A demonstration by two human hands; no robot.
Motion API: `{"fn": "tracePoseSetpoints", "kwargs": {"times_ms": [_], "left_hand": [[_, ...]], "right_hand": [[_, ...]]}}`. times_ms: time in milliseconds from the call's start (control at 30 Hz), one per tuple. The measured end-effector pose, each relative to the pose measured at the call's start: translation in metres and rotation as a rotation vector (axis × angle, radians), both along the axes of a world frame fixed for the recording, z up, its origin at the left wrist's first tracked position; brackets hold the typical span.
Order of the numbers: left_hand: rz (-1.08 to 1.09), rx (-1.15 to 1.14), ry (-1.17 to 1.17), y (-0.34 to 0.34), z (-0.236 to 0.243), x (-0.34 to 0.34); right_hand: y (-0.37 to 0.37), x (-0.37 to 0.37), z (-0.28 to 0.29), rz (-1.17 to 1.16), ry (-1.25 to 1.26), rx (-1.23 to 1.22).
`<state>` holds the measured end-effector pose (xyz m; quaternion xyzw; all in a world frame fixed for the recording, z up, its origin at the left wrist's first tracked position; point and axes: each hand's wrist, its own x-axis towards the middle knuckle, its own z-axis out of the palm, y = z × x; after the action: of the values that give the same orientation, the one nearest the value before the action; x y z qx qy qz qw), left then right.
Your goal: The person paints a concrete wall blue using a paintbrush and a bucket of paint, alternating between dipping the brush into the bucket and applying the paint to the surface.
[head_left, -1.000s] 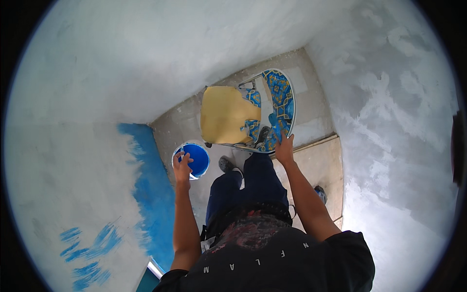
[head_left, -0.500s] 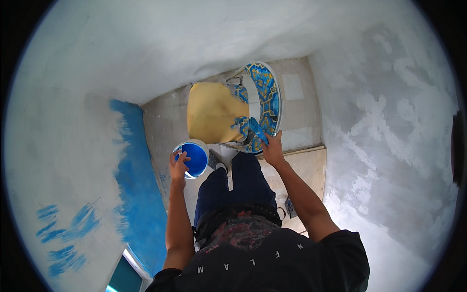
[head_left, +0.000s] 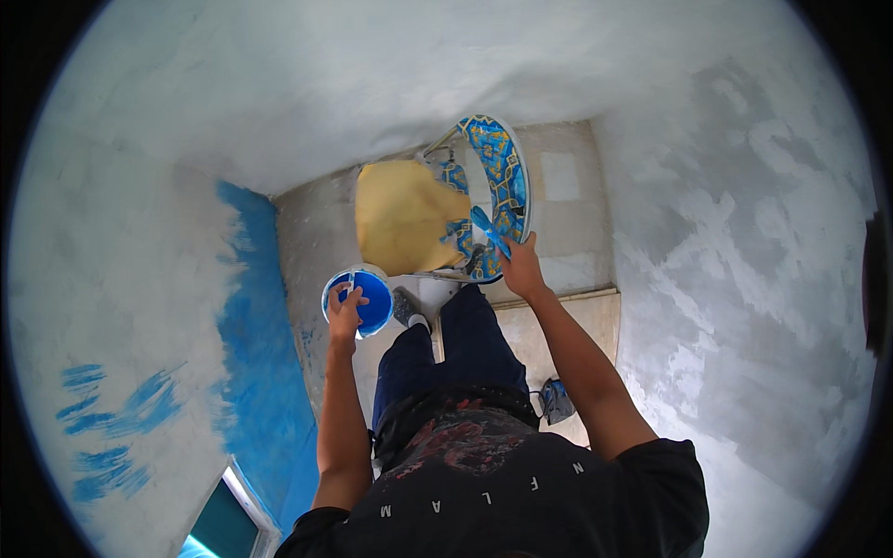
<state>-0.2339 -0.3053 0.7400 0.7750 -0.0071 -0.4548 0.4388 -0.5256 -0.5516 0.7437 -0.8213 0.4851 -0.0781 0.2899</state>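
Observation:
Below me, my left hand [head_left: 345, 310] grips the white-rimmed bucket [head_left: 373, 303] of bright blue paint at its near left edge. A blue-coated paintbrush [head_left: 487, 228] is in my right hand [head_left: 521, 263], its head angled up and left over a metal-framed chair [head_left: 409, 214]. The chair has a torn yellow seat cover and a blue backrest [head_left: 495, 167] with a yellow pattern, partly split. My legs [head_left: 474, 335] and one shoe reach to the near side of the chair.
Grey, patchy walls [head_left: 726, 279] surround a narrow tiled floor [head_left: 567, 214]. The left wall carries blue paint [head_left: 260, 353] and, low down, a white-framed opening [head_left: 233, 507]. A pale board [head_left: 586, 325] lies at right, near a dark object [head_left: 558, 402] beside my right leg.
My right hand has risen and shifted left with the brush. The bucket in my left hand has moved slightly up and left. The view has shifted a little.

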Motion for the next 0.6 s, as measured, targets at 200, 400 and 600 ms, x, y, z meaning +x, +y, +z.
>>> {"fn": "tracePoseSetpoints", "kwargs": {"times_ms": [200, 400, 600], "left_hand": [[0.046, -0.031, 0.006, -0.015, 0.006, 0.003], [0.057, -0.066, 0.019, -0.01, 0.011, -0.004], [0.063, -0.017, 0.004, -0.021, 0.009, -0.014]], "right_hand": [[-0.015, -0.008, -0.014, -0.076, 0.088, 0.084], [-0.014, -0.016, -0.031, 0.018, 0.013, 0.129], [0.002, 0.011, -0.046, -0.044, -0.122, 0.128]]}}
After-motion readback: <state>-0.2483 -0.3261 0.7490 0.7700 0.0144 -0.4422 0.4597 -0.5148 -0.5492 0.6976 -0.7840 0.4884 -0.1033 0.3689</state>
